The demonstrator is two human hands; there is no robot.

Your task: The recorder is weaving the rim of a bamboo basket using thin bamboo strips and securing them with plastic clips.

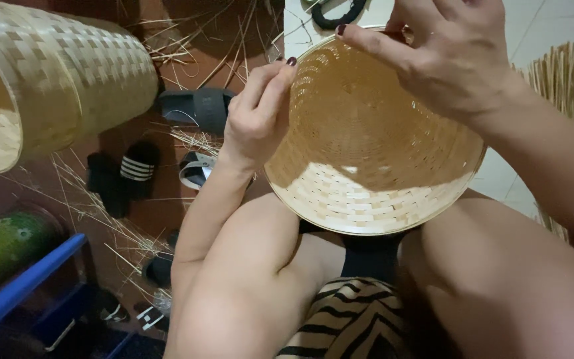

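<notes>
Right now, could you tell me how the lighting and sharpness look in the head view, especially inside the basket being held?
Head view: the round woven basket is lit unevenly, its near inner wall bright, the deeper part shaded by the right hand above it. The left hand at the rim is sharp. The tall woven basket at upper left bulges from wide-lens distortion, and the floor below it is dim.

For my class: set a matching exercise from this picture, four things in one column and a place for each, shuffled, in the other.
1 round woven basket
2 tall woven basket
3 blue crate
4 bundle of straight sticks

a top left, lying on its side
b far right edge
c between the left hand and right hand
d bottom left corner

Pairs: 1-c, 2-a, 3-d, 4-b
</notes>
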